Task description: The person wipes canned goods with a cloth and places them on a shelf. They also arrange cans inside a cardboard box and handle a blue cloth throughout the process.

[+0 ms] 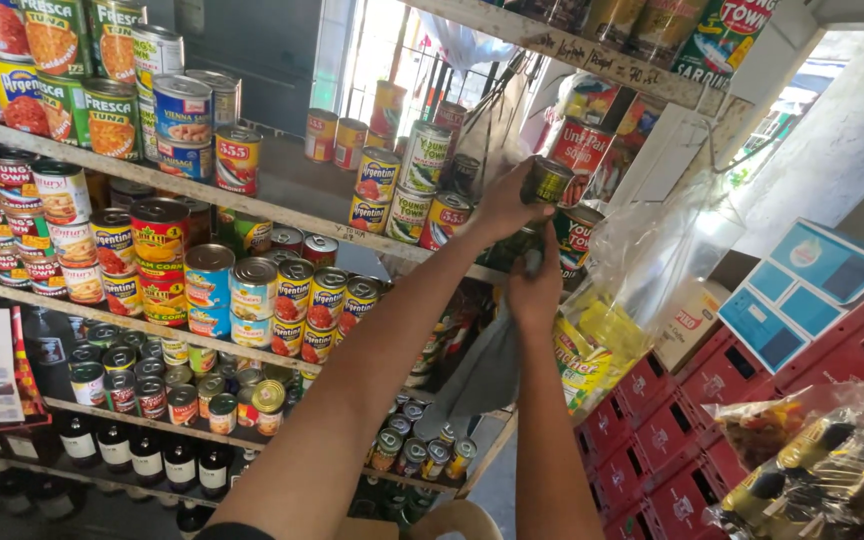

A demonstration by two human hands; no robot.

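Observation:
My left hand point(502, 205) reaches up to the right end of the upper wooden shelf point(282, 205) and grips a small green-and-gold can point(547, 180) by its side. Just below it, my right hand point(537, 288) is closed around a dark can point(524, 243) at the shelf's edge. A grey cloth point(482, 375) hangs from under this hand. Stacked cans with yellow and green labels point(407, 190) stand just left of my left hand.
Shelves on the left hold several rows of cans point(252, 295), with dark bottles point(142, 460) on the lowest shelf. Clear plastic bags point(652, 250) hang at the right. Red crates point(692, 430) are stacked below right, beside a bag of bottles point(822, 470).

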